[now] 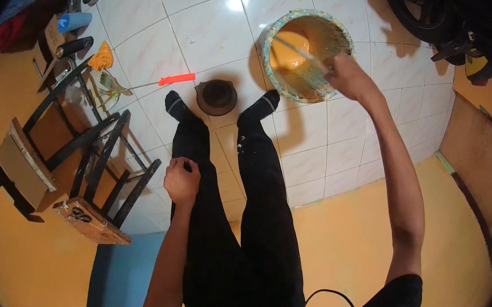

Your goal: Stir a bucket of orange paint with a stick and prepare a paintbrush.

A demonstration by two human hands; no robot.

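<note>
My right hand (349, 77) is closed round a thin stick (304, 53), blurred, that slants down into a paint-smeared bucket (305, 96). Orange paint (290, 53) lies at the bottom, and dried splashes coat the bucket's wall and rim. My left hand (182, 181) is curled into a loose fist on my left thigh, with nothing visible in it. Between my feet stands a brown pot-like vessel (216, 97) with a dark opening. Left of it lies a tool with a bright red-orange handle (177, 79) and a thin rod.
Black-legged wooden chairs (95, 221) are at the left. Near them lie an orange crumpled thing (101, 56), a brush (109, 82), a blue cup (74, 22) and a dark cylinder (74, 47). A black wheel (418, 28) is at the far right, on white tiles (198, 40).
</note>
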